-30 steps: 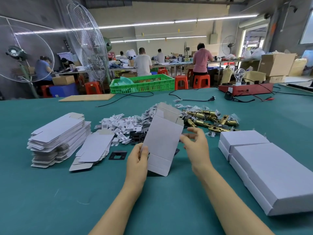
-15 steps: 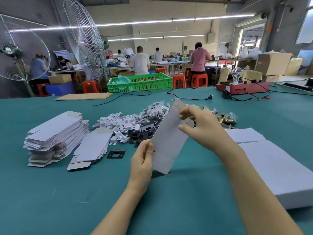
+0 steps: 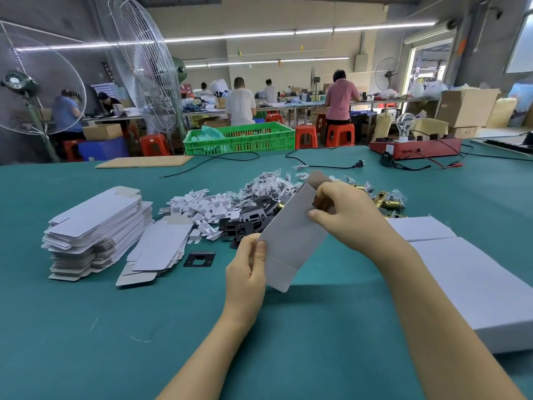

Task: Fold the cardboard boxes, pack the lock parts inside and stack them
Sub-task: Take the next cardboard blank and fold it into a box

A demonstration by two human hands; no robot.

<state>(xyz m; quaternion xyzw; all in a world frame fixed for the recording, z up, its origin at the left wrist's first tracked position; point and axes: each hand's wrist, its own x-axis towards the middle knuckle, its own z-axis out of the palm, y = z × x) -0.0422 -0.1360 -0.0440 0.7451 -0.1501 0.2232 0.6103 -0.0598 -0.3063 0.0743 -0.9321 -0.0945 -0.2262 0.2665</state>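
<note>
I hold a white cardboard box blank [image 3: 291, 235] tilted above the green table [image 3: 86, 342]. My left hand [image 3: 246, 272] grips its lower left edge, thumb on the front. My right hand [image 3: 343, 215] pinches the upper end, where a brown inner flap [image 3: 317, 179] is bent open. Behind the box lie white plastic pieces [image 3: 202, 206], black lock plates [image 3: 248, 220], bagged small parts [image 3: 268, 183] and brass lock bodies [image 3: 386, 199]. One black plate [image 3: 199, 258] lies alone near my left hand. Finished white boxes [image 3: 467, 278] are stacked at the right.
A tall stack of flat blanks [image 3: 95, 226] and a smaller pile [image 3: 158, 249] lie at the left. A green crate [image 3: 242, 138], a red test box with a bulb [image 3: 415, 147], a cardboard sheet [image 3: 144, 162] and black cables [image 3: 323, 166] line the far edge. People work at benches beyond.
My right hand rose from the box's right side to its top end and bent a flap open, showing the brown inside. The left hand kept its grip low on the blank.
</note>
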